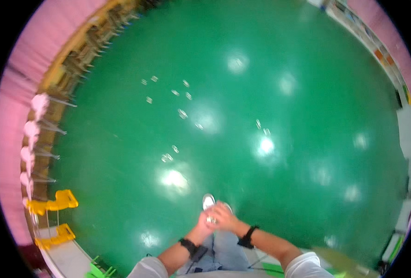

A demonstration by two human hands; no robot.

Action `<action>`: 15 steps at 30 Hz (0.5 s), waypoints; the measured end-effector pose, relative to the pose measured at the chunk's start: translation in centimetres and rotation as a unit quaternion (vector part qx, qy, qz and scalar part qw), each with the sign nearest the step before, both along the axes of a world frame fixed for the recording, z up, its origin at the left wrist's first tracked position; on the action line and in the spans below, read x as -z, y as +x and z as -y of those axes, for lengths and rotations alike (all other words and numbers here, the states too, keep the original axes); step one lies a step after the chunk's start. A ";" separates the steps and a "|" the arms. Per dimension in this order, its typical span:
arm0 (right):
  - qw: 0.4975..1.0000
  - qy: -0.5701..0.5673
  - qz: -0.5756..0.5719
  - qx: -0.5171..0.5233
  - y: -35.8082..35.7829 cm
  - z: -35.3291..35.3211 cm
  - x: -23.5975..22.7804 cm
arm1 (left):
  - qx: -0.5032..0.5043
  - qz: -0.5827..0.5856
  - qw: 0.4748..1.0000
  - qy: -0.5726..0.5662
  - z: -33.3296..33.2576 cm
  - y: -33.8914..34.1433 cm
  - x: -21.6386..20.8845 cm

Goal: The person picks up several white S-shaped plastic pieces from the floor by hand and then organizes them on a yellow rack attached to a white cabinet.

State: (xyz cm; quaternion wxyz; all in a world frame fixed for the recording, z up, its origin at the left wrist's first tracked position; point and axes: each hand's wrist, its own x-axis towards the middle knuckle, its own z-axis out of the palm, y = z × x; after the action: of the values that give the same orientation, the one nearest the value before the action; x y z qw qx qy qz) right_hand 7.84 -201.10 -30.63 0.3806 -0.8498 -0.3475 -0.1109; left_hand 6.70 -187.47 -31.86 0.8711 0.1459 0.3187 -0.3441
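Close together in front of my body, my left hand [202,224] and my right hand [222,216] meet with fingers closed. A small pale piece [211,220] shows between them, too blurred to name. Its look resembles the small whitish pieces scattered on the green floor ahead, such as the single piece [149,99] at the left, a little cluster [167,158] nearer to me, and a piece [266,131] to the right. Fingers overlap, so which hand bears the piece is hard to make out. Each wrist has a black band.
White shoes [208,201] stand on the glossy green floor [307,185] below my hands. Along the left wall are pink round-topped stools [31,129], stacked wooden furniture [76,62] and yellow plastic frames [57,201]. Shelving [367,37] lines the right, with pink curtains behind.
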 end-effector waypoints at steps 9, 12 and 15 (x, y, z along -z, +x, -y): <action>0.976 0.031 -0.072 -0.205 -6.1 -22.8 -13.8 | -0.288 0.108 0.951 0.019 -20.1 -12.4 -9.3; 0.937 0.054 -0.118 -0.325 -8.5 -30.5 -16.5 | -0.386 0.053 0.919 0.053 -25.3 -16.6 -11.6; 0.891 0.043 -0.090 -0.444 -12.3 -38.8 -17.7 | -0.502 0.107 0.857 0.047 -31.4 -22.1 -10.8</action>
State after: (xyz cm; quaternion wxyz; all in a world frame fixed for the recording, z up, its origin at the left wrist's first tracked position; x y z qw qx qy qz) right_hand -4.43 -162.30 -12.97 0.4564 -0.5960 -0.6473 0.1319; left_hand -15.41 -156.04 -21.09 0.9466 0.0431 0.2689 0.1727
